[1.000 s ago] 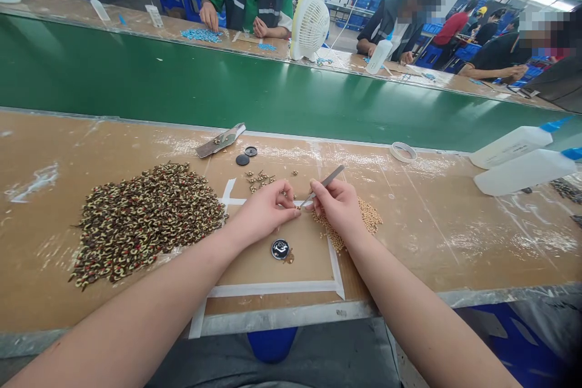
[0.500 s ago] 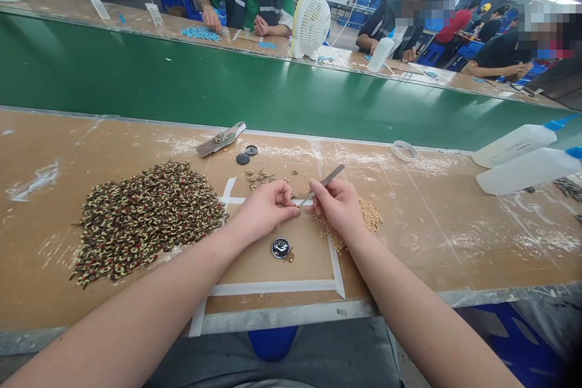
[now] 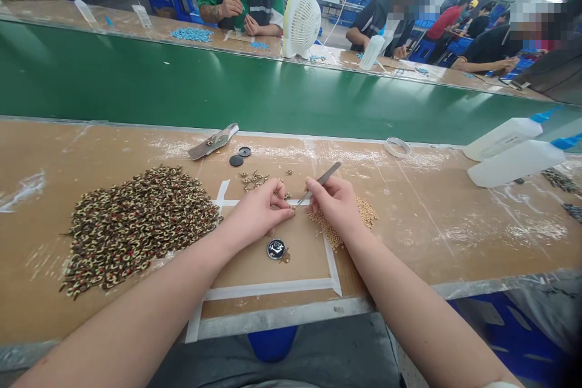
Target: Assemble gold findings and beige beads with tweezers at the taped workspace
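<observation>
1. Busy workshop, brown tabletop [image 3: 422, 212] with a green strip [image 3: 182, 88] running past its far edge.
2. Compared with half a second ago, the co-worker opposite has lifted a hand [image 3: 233, 6] off the blue bits [image 3: 191, 34] and up to chest height. The whole view's drifted slightly too; the wearer's own hands look basically the same.
3. Writing: one of the white bottles [image 3: 502, 138] on the right has some print, way too small to read.
4. Left grip [image 3: 262, 211] is pinching a tiny piece [image 3: 292, 208] at the fingertips, just above the taped-off area. Looks brownish-gold, too small for detail.
5. Right grip [image 3: 335, 203] is closed around slim grey metal tweezers [image 3: 329, 173], tips right by that piece. Can't tell if they touch.
6. Tan beads [image 3: 367, 213] sit beside the right grip, a shiny black dish [image 3: 276, 249] nearer the wearer.
</observation>
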Demonstrator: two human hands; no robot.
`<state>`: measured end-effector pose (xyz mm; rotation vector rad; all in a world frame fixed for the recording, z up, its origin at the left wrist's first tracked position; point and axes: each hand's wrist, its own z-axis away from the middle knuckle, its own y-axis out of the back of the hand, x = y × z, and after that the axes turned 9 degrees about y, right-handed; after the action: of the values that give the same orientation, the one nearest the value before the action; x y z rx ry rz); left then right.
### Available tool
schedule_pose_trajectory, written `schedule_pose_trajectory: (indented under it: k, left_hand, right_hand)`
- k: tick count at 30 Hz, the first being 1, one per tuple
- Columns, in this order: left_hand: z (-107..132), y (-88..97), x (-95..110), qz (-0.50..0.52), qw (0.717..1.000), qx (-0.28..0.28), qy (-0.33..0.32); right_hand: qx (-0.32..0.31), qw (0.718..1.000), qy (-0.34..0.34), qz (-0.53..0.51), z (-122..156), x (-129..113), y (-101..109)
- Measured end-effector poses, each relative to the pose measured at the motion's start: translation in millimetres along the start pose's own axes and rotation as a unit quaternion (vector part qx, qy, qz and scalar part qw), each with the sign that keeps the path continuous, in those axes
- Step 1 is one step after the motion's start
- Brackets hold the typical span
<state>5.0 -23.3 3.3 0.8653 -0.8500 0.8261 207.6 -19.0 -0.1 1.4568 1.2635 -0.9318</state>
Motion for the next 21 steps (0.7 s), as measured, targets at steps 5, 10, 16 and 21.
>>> schedule_pose_trajectory:
  k: [5,10,16,21]
  left_hand:
    - [3,17.6,4,-0.067,0.997,0.039,-0.014]
    - [4,53.5,8,-0.196,0.954,0.221,-0.052]
    - [7,79.5,9,-0.226,0.931,0.286,-0.032]
    - [8,86.2,7,-0.315,0.912,0.263,0.001]
  right_hand:
    - [0.034,0.999,-0.004,-0.038,-4,0,6]
    - [0.003,1.0,0.01,-0.003,-2,-3,2]
    - [-0.042,0.999,0.009,0.034,0,-4,-1]
    - [-0.061,0.998,-0.007,0.034,-2,2,1]
